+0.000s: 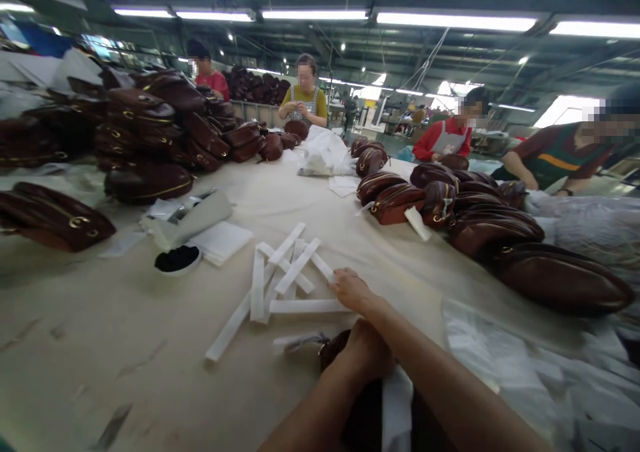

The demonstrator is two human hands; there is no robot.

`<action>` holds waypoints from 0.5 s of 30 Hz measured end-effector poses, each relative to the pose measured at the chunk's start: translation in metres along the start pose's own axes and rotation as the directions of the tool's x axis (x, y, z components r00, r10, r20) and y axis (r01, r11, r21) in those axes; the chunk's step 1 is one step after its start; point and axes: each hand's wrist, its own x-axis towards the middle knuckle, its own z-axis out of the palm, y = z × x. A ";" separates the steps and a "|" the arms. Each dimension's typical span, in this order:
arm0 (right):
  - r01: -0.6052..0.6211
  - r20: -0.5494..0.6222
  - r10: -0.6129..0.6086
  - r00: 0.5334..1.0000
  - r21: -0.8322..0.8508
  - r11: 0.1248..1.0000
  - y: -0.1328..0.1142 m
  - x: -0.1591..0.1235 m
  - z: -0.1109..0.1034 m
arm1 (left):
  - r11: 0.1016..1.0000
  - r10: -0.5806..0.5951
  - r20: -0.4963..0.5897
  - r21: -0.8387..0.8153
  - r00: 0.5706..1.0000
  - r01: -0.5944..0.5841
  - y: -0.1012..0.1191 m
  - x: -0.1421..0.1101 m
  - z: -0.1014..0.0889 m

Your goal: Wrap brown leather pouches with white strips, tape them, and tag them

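Observation:
Several white paper strips (285,272) lie scattered on the cream table (125,345) in front of me. My right hand (353,289) reaches over them, fingers bent down and pinching the end of one flat strip (307,306). My left hand (367,351) is closed over a dark brown leather bag (334,347) at the near edge. A white paper band (397,405) wraps round that bag, and a crumpled white strip (295,342) pokes out to its left.
Brown bags are piled at the far left (150,132) and lined up along the right (500,232). A small dish of black material (176,259), white sheets (220,240) and clear plastic bags (480,352) lie on the table. Other people work at the far side and right.

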 end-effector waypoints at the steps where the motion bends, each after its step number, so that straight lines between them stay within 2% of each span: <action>1: -0.019 -0.004 0.019 1.000 0.001 1.000 -0.006 0.008 0.006 | 1.000 0.021 0.001 -0.003 1.000 -0.021 0.000 -0.001 -0.001; 4: -0.077 -0.013 0.077 0.997 0.027 0.997 -0.010 0.024 0.014 | 0.999 0.044 -0.007 -0.002 0.999 -0.044 -0.002 -0.001 0.000; 7: -0.110 0.055 0.105 0.993 0.092 0.990 0.005 0.023 0.002 | 1.000 0.017 -0.007 0.004 1.000 -0.017 -0.004 0.001 0.004; 11: -0.084 0.156 0.048 0.987 0.234 0.969 0.053 -0.006 -0.033 | 0.999 -0.052 -0.032 0.002 0.998 0.053 -0.002 0.002 0.008; 13: -0.063 0.154 0.016 0.988 0.305 0.950 0.081 -0.030 -0.045 | 0.999 -0.053 -0.056 0.000 0.997 0.053 0.000 0.000 0.006; 15: -0.061 0.134 0.013 0.991 0.357 0.932 0.106 -0.055 -0.049 | 0.999 -0.033 -0.088 0.012 0.996 0.034 0.003 -0.003 0.004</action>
